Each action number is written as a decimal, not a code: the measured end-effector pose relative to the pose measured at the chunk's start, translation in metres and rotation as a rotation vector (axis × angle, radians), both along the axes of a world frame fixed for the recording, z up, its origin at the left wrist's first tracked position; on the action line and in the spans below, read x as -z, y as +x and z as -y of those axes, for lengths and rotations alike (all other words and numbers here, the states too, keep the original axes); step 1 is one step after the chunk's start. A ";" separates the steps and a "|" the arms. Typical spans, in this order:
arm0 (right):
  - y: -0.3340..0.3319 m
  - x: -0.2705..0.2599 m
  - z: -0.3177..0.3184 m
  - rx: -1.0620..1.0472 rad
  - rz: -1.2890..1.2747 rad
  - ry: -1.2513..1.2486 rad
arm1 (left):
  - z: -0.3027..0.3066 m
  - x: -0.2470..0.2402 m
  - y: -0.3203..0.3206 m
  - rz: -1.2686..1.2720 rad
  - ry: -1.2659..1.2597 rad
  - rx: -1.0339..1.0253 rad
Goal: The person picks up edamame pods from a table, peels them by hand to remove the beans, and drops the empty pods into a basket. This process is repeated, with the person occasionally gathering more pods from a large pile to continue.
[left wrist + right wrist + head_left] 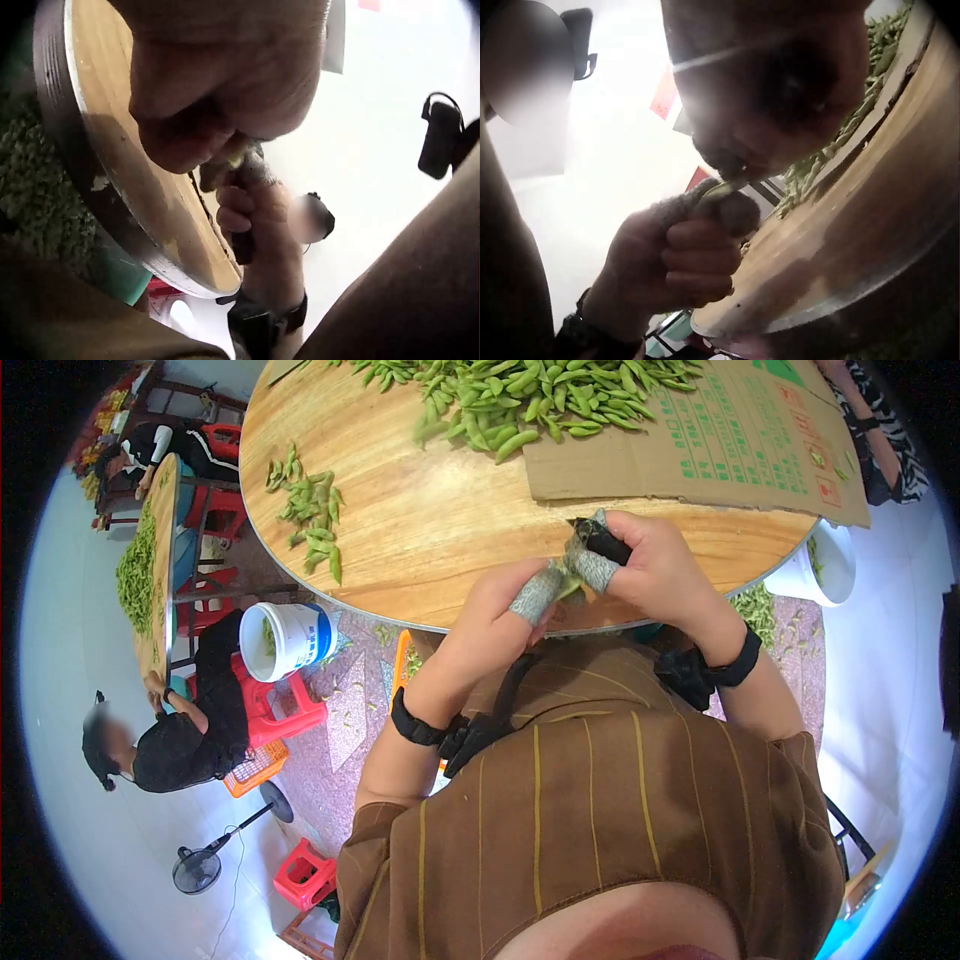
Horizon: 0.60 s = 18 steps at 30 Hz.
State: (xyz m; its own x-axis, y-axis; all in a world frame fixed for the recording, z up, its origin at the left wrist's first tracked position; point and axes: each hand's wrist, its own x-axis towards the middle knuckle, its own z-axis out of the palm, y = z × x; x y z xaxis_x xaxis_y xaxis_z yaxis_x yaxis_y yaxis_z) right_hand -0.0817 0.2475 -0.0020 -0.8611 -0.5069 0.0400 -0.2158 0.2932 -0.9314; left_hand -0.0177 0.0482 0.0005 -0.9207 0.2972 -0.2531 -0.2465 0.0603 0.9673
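Both hands meet over the near edge of the round wooden table (400,530). My left hand (505,605), its thumb and a finger wrapped in grey patterned cloth, pinches a green soybean pod (721,190). Opposite it, my right hand (655,565) grips the pod's other side with curled, grey-wrapped fingertips. Something black (603,542) shows between its thumb and forefinger; I cannot tell what it is. Most of the pod is hidden by the fingers. A large heap of soybean pods (520,400) covers the far side of the table, and a smaller pile (312,515) lies at the left.
Flattened cardboard (700,450) lies at the table's right. White buckets stand on the left (290,640) and on the right (828,565). Two people sit at another pod-covered table (160,580). Red stools (305,872) and a fan (197,868) are on the floor side.
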 end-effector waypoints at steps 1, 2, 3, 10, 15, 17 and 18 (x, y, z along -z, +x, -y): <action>0.000 -0.001 0.000 -0.052 0.067 -0.009 | 0.003 -0.004 0.001 0.081 0.103 0.052; 0.001 -0.002 0.001 -0.055 0.071 -0.008 | 0.004 -0.002 0.003 0.085 0.103 0.048; 0.004 -0.004 0.003 -0.082 -0.009 0.038 | 0.005 0.002 0.006 0.104 0.147 0.012; 0.013 0.010 0.016 -0.027 -0.383 0.274 | 0.010 0.005 0.012 0.079 -0.135 -0.108; 0.025 -0.001 0.021 0.004 -0.370 0.174 | 0.014 -0.003 0.017 -0.126 -0.389 -0.190; 0.027 0.006 0.025 -0.008 -0.366 0.039 | 0.014 -0.001 0.014 -0.230 -0.482 -0.153; 0.028 0.007 0.026 -0.006 -0.370 0.042 | 0.013 0.001 0.015 -0.146 -0.315 -0.172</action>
